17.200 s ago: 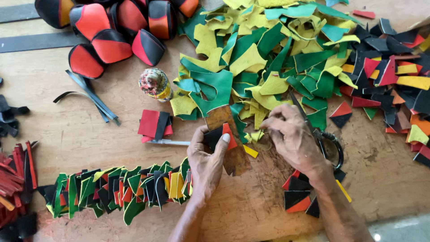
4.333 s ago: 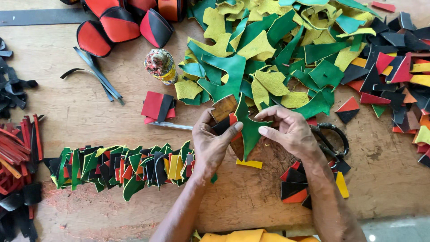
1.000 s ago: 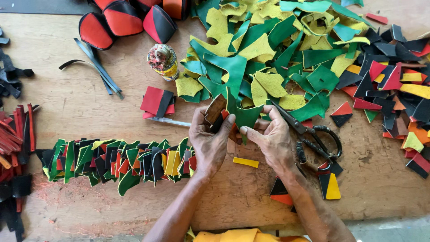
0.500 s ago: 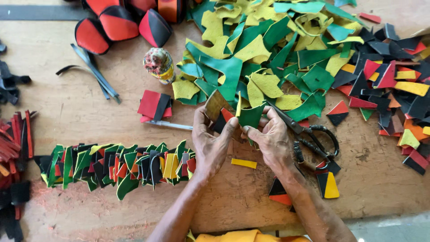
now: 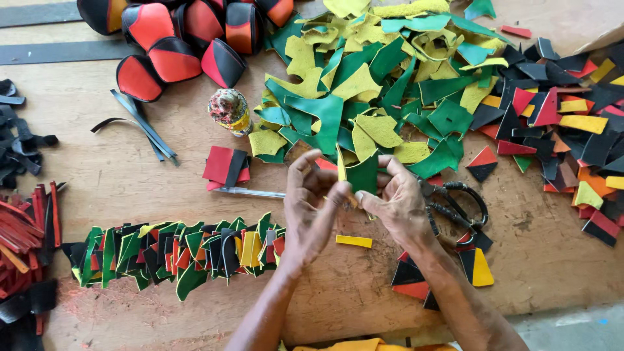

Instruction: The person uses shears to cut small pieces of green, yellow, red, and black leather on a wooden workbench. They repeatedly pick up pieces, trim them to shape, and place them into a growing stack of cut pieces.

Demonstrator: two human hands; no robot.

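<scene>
Green piece point(image 5: 361, 174) now upright between left hand point(image 5: 313, 209), right hand point(image 5: 396, 203).

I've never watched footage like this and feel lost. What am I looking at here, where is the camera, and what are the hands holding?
The camera sits on a person's head, looking down at their own bare hands over a wooden table. The left hand and right hand together pinch a green leather piece. Around them lie a heap of green and yellow scraps, black scissors, a row of joined coloured pieces, and red-and-black pouches at the top.
</scene>
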